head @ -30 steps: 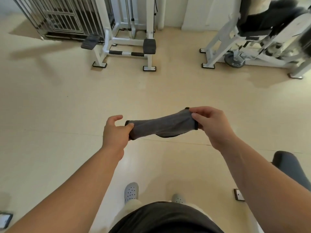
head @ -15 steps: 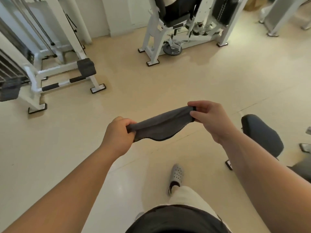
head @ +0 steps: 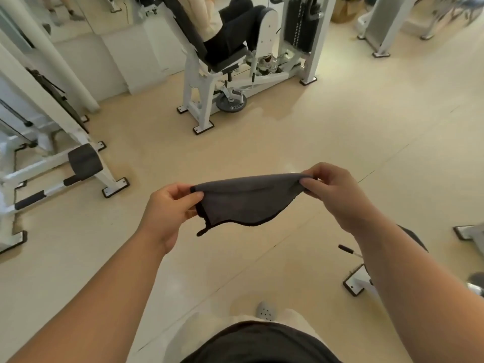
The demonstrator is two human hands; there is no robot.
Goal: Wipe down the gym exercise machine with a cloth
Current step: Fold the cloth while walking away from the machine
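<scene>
A dark grey cloth (head: 248, 203) hangs stretched above the gym floor (head: 340, 142), its ends pinched by the left hand (head: 170, 208) and right hand (head: 332, 192), well short of the white exercise machine (head: 235, 64).

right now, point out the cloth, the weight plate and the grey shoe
cloth (head: 248, 203): head view, middle of the grey fabric
weight plate (head: 235, 106): head view, top face of the disc
grey shoe (head: 265, 310): head view, perforated toe
</scene>
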